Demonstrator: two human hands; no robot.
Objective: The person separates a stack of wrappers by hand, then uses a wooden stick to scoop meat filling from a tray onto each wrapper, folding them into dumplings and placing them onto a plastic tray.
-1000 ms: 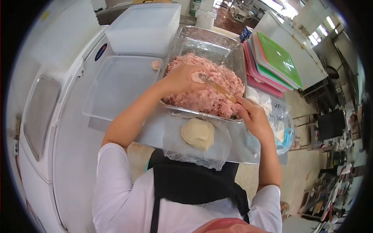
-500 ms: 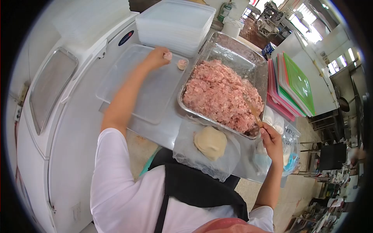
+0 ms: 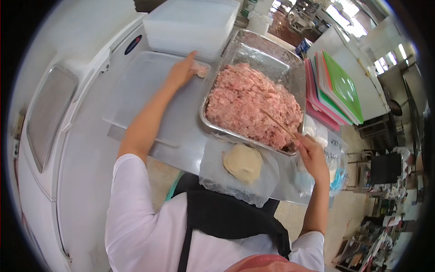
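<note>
We note left hand (image 3: 181,72) half-curled on a small dumpling (image 3: 200,70) in the clear tray (image 3: 145,90) far corner, grip unclear, right hand (image 3: 311,155) clamped on a wooden paddle (image 3: 278,124) in the minced meat (image 3: 251,102); dumpling judged soft, light, crushable, so pinch at its sides.

Shiny metal tray (image 3: 253,47), coarse moist minced meat (image 3: 251,102), translucent matt plastic lid (image 3: 145,86), thin wooden stick (image 3: 278,124), smooth matt dough wrappers (image 3: 243,162)

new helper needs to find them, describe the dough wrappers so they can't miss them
Find the big metal tray of pink mince. On the person's side of it, on crumpled clear plastic, lies the wrapper stack: a pale, flat, round disc, unlike the lumpy pink mince.
</note>
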